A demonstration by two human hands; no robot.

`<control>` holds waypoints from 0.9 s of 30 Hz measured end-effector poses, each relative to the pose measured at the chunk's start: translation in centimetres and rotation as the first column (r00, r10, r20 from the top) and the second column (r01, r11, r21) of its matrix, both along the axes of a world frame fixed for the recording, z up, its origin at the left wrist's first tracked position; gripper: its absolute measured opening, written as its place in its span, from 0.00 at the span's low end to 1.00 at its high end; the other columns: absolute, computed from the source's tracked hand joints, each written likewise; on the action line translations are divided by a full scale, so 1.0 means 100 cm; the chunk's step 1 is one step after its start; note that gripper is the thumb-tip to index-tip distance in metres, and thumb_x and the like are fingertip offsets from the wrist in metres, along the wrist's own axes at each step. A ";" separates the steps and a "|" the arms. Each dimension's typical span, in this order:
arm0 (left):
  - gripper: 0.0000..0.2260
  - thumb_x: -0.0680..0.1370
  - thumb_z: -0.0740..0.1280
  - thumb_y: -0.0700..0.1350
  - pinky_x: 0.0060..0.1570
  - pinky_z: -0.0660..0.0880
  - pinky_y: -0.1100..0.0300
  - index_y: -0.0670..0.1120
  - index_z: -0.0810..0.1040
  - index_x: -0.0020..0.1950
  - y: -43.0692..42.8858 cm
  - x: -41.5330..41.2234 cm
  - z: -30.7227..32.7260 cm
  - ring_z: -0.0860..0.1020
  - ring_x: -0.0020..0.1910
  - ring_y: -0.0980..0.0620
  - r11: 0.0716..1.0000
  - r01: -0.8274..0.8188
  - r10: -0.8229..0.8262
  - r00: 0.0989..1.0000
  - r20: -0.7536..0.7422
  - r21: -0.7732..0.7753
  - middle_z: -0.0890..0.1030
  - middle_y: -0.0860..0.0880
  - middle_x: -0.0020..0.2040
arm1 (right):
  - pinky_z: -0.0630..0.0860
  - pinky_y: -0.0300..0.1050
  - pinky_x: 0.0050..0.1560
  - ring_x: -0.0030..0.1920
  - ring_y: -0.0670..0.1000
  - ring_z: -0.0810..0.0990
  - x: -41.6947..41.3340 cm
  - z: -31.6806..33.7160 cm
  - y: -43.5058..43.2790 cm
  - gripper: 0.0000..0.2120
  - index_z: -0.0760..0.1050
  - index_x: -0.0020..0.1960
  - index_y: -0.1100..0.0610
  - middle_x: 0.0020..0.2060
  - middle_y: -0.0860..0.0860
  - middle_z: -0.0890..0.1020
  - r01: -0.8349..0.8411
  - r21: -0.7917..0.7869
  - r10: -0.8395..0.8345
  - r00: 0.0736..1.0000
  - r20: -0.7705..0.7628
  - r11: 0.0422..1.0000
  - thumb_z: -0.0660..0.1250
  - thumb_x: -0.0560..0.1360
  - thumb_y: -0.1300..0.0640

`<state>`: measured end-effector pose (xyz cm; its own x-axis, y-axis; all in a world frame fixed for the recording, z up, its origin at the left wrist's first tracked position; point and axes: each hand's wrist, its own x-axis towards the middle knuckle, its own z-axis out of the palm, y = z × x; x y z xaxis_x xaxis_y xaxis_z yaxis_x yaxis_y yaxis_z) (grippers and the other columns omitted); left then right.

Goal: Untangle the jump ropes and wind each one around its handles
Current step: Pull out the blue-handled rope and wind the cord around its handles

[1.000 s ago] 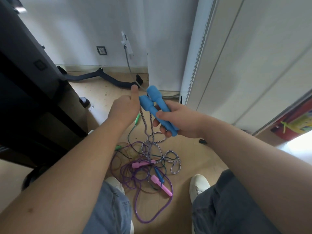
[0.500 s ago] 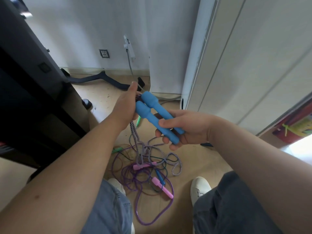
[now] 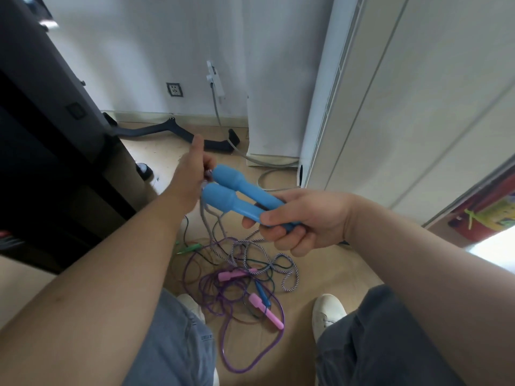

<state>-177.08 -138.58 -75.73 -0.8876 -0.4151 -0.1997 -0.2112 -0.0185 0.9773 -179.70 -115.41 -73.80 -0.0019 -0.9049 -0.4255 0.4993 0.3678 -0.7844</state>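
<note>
My right hand (image 3: pixel 303 218) is gripping both blue handles (image 3: pixel 237 190) side by side, their rope ends pointing at my left hand (image 3: pixel 189 174), which is pinching the braided rope (image 3: pixel 204 218) trailing down to the floor (image 3: pixel 320 263).

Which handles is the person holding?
The two big blue handles, side by side in the right hand. The left hand grips their striped rope. The thin pink handles lie on the floor.

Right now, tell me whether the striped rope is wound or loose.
Loose: the striped rope hangs from the blue handles to the floor; no turns around them.
</note>
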 end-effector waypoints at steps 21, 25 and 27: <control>0.21 0.84 0.54 0.55 0.36 0.69 0.56 0.46 0.76 0.40 0.051 0.011 -0.008 0.73 0.33 0.55 0.161 0.633 -0.535 0.701 0.472 -0.757 0.75 0.50 0.34 | 0.69 0.47 0.43 0.48 0.58 0.79 -0.029 -0.049 -0.021 0.15 0.70 0.64 0.59 0.54 0.56 0.80 0.501 0.402 0.482 -0.034 -0.875 0.766 0.61 0.78 0.63; 0.21 0.81 0.62 0.58 0.29 0.66 0.59 0.53 0.68 0.30 0.038 0.012 0.008 0.68 0.25 0.56 0.058 0.498 -0.626 0.693 0.357 -0.865 0.71 0.52 0.26 | 0.71 0.47 0.44 0.44 0.53 0.74 -0.022 -0.060 -0.008 0.15 0.70 0.66 0.54 0.48 0.51 0.78 0.273 0.604 0.645 -0.090 -0.759 0.749 0.63 0.79 0.60; 0.24 0.79 0.64 0.60 0.27 0.64 0.59 0.52 0.66 0.27 0.032 0.011 0.012 0.66 0.24 0.55 0.052 0.392 -0.621 0.733 0.277 -0.919 0.69 0.51 0.24 | 0.70 0.47 0.42 0.43 0.52 0.75 -0.013 -0.064 -0.008 0.14 0.69 0.65 0.52 0.39 0.47 0.73 0.138 0.611 0.626 -0.146 -0.766 0.780 0.63 0.80 0.60</control>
